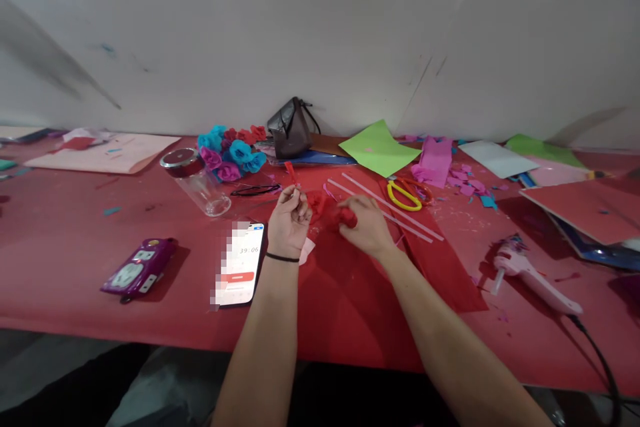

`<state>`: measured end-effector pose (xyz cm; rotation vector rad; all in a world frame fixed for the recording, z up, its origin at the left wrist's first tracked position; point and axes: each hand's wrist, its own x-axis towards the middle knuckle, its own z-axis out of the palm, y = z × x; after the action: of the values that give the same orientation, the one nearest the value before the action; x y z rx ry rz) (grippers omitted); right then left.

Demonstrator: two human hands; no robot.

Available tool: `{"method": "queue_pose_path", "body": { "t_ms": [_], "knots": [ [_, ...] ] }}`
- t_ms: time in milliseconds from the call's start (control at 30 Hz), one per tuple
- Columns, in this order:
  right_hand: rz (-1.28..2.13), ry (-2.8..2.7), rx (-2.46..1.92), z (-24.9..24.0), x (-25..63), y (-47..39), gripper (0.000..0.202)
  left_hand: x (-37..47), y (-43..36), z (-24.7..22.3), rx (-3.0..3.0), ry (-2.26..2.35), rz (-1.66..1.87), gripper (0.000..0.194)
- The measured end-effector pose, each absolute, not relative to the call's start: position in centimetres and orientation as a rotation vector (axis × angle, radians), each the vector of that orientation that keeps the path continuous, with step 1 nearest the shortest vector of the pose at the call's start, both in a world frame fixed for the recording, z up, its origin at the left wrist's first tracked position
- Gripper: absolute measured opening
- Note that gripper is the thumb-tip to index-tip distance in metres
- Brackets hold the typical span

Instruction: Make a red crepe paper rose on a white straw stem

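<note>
My left hand (291, 219) is closed in a pinch, with a narrow red paper piece (291, 172) standing up above the fingertips. To its right, my right hand (367, 225) curls around a bunched bit of red crepe paper (347, 216), slightly blurred. Between the hands lies more crumpled red paper (316, 205). Two pale thin sticks (400, 200) run diagonally beyond my right hand, close to yellow-handled scissors (404, 195). Under my left wrist a small pale pink scrap (307, 251) shows in part.
Left of my arm are a phone (243, 267), a purple pouch-like item (140, 268) and a tilted clear jar (200, 190). Paper flowers (233, 153) and a dark pouch (291, 130) stand behind. A pink glue gun (535, 273) with a cord lies right, near coloured sheets (590, 203).
</note>
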<state>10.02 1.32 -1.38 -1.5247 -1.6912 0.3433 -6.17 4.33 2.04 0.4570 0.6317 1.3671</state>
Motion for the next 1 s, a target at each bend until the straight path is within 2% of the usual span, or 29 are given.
{"method": "queue_pose_path", "body": {
  "t_ms": [133, 267, 600, 867, 1000],
  "knots": [
    [0.130, -2.056, -1.675, -1.3, 9.4, 0.7, 0.015, -6.0, 4.4, 1.8, 0.437, 0.592, 1.356, 0.014],
    [0.106, -1.974, -1.692, -1.5, 9.7, 0.9, 0.014, -5.6, 4.3, 1.6, 0.466, 0.618, 1.300, 0.013],
    [1.027, -0.934, -1.210, -1.3, 10.1, 1.3, 0.027, -4.1, 4.0, 0.8, 0.664, 0.744, 1.212, 0.013],
    [1.096, -0.933, -1.101, -0.6, 10.4, 0.9, 0.032, -2.7, 3.2, 0.1, 0.819, 0.885, 1.183, 0.031],
    [1.059, -0.937, -1.087, -0.4, 10.3, 0.7, 0.032, -2.4, 3.1, -0.3, 0.944, 0.918, 1.262, 0.024]
  ]
}}
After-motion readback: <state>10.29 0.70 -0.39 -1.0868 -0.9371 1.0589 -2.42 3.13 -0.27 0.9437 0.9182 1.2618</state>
